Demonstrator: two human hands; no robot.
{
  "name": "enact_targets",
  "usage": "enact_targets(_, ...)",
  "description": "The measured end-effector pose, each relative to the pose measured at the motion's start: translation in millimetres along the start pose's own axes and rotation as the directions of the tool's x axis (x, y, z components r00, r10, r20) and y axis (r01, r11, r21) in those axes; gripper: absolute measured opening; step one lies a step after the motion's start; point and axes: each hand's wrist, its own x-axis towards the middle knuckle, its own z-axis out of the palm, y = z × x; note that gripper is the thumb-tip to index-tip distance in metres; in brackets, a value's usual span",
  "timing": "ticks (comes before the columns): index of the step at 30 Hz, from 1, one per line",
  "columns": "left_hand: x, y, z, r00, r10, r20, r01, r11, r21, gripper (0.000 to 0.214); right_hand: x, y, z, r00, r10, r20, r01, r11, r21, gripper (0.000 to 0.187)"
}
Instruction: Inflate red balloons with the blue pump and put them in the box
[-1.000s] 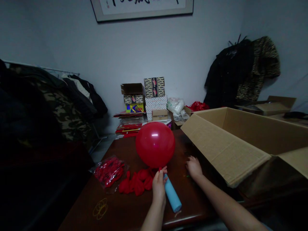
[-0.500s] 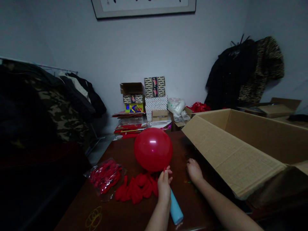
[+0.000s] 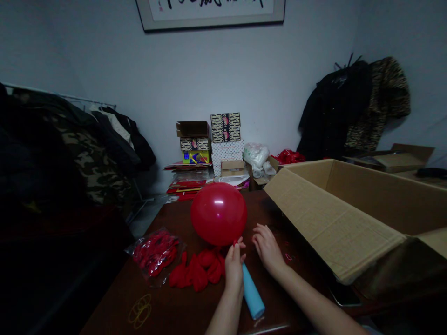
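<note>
An inflated red balloon (image 3: 219, 211) stands above the table, its neck pinched in the fingers of my left hand (image 3: 234, 267). Just right of it, my right hand (image 3: 268, 246) hovers with fingers bent and tips drawn together; anything small between them is too fine to make out. A light-blue tube, like a hand pump (image 3: 253, 295), lies under and beside my left wrist. Limp red balloons (image 3: 199, 270) are heaped left of that hand. Farther left is a clear plastic bag (image 3: 157, 253) of red balloons. Small pinkish-red loops (image 3: 288, 256) lie right of my right hand.
A large open cardboard box (image 3: 335, 218) takes up the right side of the dark brown table (image 3: 188, 311). Thin yellow loops (image 3: 140, 311) rest at the front left. Stacked boxes (image 3: 226, 146) stand behind the table, and clothes (image 3: 101, 153) hang at the left.
My right hand has lifted off the table and moved left toward the balloon's neck, uncovering small loops. My left hand and the balloon have shifted slightly left.
</note>
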Motion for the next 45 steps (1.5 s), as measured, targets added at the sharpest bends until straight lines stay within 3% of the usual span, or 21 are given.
enact_targets(3, -11, 9, -1.1, 0.996, -0.006, 0.088, 0.011, 0.999, -0.051, 0.032, -8, -25, -5, 0.999, 0.034, -0.011, -0.032, 0.986, 0.166, 0.026)
enact_targets(8, -31, 20, -7.1, 0.979, -0.064, 0.196, 0.097, 0.981, -0.167, 0.032, -26, -50, -12, 0.994, 0.052, 0.094, -0.085, 0.914, 0.397, 0.029)
enact_targets(17, -55, 42, -20.1, 0.984, -0.052, 0.170, 0.062, 0.997, -0.054, 0.030, -41, -64, -21, 0.980, 0.132, 0.149, -0.192, 0.821, 0.538, 0.033)
enact_targets(25, -58, 37, -27.0, 0.978, -0.094, 0.185, 0.096, 0.995, -0.001, 0.028, -46, -70, -27, 0.963, 0.186, 0.197, -0.271, 0.690, 0.671, 0.029)
enact_targets(29, -62, 40, -29.2, 0.973, -0.146, 0.179, 0.180, 0.966, -0.187, 0.020, -49, -72, -28, 0.933, 0.220, 0.286, -0.360, 0.520, 0.774, 0.029)
enact_targets(33, -65, 49, -29.7, 0.954, -0.240, 0.181, 0.296, 0.856, -0.425, 0.011, -55, -75, -32, 0.886, 0.181, 0.428, -0.461, 0.227, 0.858, 0.032)
enact_targets(37, -62, 55, -31.5, 0.928, -0.283, 0.244, 0.369, 0.793, -0.485, 0.006, -61, -77, -40, 0.852, 0.086, 0.517, -0.516, -0.034, 0.856, 0.019)
enact_targets(41, -57, 58, -33.6, 0.913, -0.294, 0.281, 0.401, 0.771, -0.495, 0.005, -63, -81, -45, 0.835, 0.009, 0.550, -0.539, -0.189, 0.821, 0.012)
enact_targets(45, -56, 59, -33.2, 0.912, -0.302, 0.276, 0.403, 0.782, -0.476, 0.005, -60, -82, -46, 0.849, 0.006, 0.528, -0.509, -0.260, 0.821, 0.009)
